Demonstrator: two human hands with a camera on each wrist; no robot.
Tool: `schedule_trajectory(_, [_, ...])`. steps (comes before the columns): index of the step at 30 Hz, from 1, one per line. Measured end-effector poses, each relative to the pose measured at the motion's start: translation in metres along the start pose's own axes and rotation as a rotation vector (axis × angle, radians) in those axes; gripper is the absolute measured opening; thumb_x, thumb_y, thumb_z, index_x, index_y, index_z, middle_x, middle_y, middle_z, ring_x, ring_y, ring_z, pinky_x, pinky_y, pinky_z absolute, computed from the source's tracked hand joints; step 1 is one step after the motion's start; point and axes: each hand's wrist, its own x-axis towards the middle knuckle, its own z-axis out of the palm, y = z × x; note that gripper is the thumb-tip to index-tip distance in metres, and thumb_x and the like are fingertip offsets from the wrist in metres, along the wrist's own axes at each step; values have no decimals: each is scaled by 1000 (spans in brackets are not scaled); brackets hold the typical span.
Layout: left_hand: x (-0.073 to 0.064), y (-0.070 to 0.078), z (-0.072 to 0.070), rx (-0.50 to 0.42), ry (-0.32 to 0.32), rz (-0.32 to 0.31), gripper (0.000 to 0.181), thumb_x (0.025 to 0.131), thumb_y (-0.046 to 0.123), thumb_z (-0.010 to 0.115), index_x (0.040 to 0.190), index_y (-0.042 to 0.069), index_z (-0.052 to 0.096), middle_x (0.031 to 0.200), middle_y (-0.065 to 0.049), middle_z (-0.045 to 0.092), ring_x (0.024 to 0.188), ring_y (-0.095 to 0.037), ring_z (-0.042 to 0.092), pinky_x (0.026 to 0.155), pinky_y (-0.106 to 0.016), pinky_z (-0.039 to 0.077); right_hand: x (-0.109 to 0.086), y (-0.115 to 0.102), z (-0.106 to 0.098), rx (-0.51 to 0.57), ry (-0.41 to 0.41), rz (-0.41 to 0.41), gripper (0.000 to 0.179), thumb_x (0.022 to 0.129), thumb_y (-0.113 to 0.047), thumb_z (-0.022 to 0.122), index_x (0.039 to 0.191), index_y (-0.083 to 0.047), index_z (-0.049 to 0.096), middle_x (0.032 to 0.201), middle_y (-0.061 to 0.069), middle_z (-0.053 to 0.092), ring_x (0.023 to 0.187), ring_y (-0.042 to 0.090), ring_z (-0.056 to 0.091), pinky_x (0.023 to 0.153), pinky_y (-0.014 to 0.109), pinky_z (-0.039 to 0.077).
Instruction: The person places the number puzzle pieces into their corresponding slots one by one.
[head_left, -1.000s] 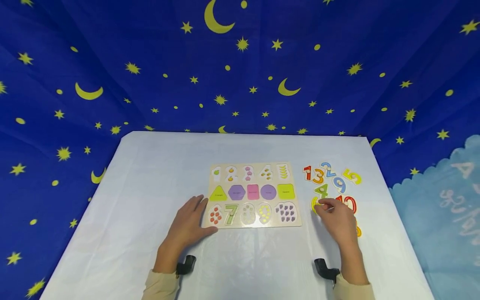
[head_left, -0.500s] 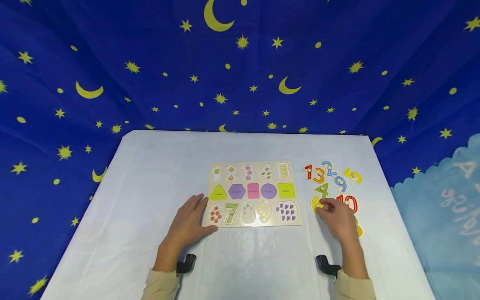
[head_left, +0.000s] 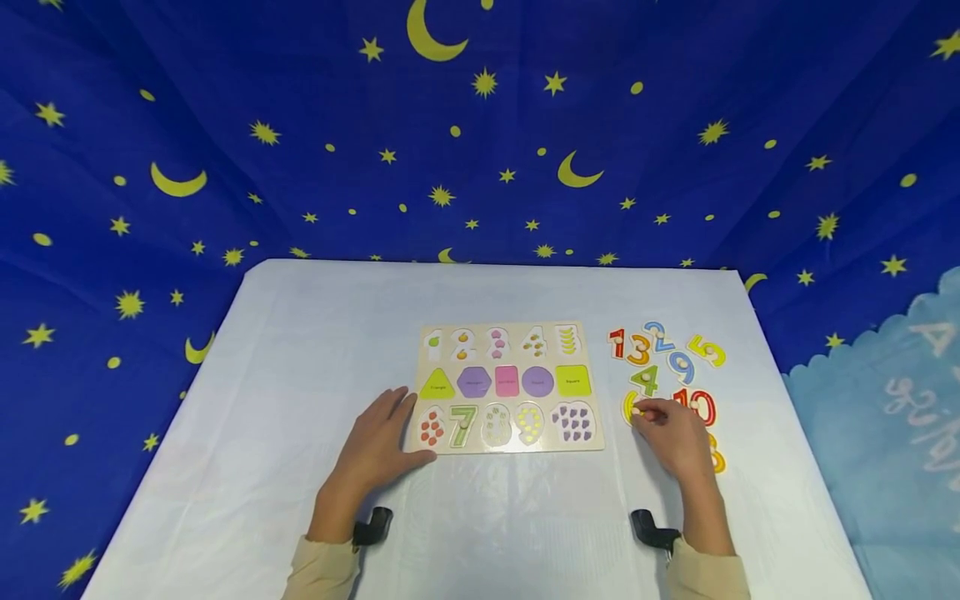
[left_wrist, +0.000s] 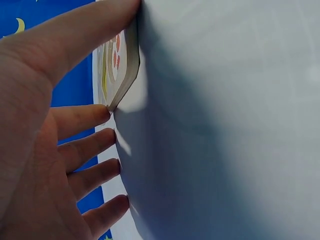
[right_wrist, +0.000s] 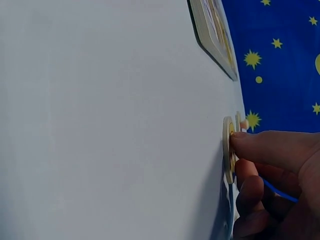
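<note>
A wooden puzzle board (head_left: 487, 327) with fruit-filled number slots and coloured shapes lies mid-table, a green number 7 (head_left: 462, 427) seated in its bottom row. My left hand (head_left: 378, 446) rests at the board's lower left corner, fingers spread, thumb along the front edge; the left wrist view shows the fingertips down on the tabletop. To the right of the board, my right hand (head_left: 675, 437) pinches the yellow number 6 (head_left: 628, 408) between thumb and fingers. In the right wrist view this yellow piece (right_wrist: 227, 150) stands edge-on at the thumb tip, partly hidden by the fingers.
Loose number pieces lie around the right hand: a green 4 (head_left: 645, 380), a red 10 (head_left: 702, 406), a blue 9 (head_left: 682, 367), a yellow 5 (head_left: 707, 351) and several others. An orange piece (head_left: 718, 457) is partly covered by the hand. A starry blue cloth (head_left: 480, 150) hangs behind the table.
</note>
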Motion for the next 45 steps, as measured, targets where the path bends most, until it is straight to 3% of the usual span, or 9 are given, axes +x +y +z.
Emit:
schedule_trajectory(28, [1,-1,3,-17,16,9,99,68,51,82,144,2,42,149,-17,36,138,-36,27,109,-53,25,-1,-15,5,40,-51,23,24,86,-22,71,104,-7,70,86,4,61,77,21,52,65,34,39])
schedule_trajectory(45, [1,-3,3,-19,18,10,99,67,51,82,144,2,42,149,-16,36,139,-36,26,109,-52,25,0,-39,21,69,-68,-125,19,83,-17,74,98,-6,72,83,3,60,72,19,52,63,33,41])
